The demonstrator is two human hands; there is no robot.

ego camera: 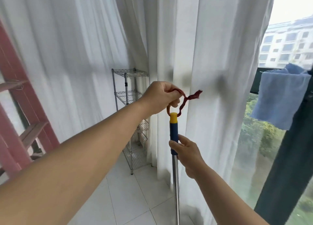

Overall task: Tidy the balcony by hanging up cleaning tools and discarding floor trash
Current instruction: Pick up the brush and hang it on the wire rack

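Curtains [211,55] fill the far side of the balcony from left to right, white and full length; whether a hook sits behind them cannot be told. Glass [254,148] on the right carries a dark frame [291,157], and a blue cloth [281,96] hangs draped at its rail, presumably left there to dry. A red ladder [15,92] leans at the far left. A wire rack [130,106] stands in the far corner beside the curtains, shelves bare as far as can be seen.

The pole [175,182], a cleaning tool whose head is out of view, stands upright in the near centre. It has a steel shaft, a blue grip [173,131] and a yellow cap [173,117].

The right hand [188,154] is wrapped around the lower grip; this likely steadies the pole and carries its weight, so the top is free to be worked.

The left hand [160,97] is raised above the cap, fingers pinched on a red cord [183,101] threaded through the cap. Holding the loop up and open probably prepares it for a hook. One frayed end of the cord points right, loose.
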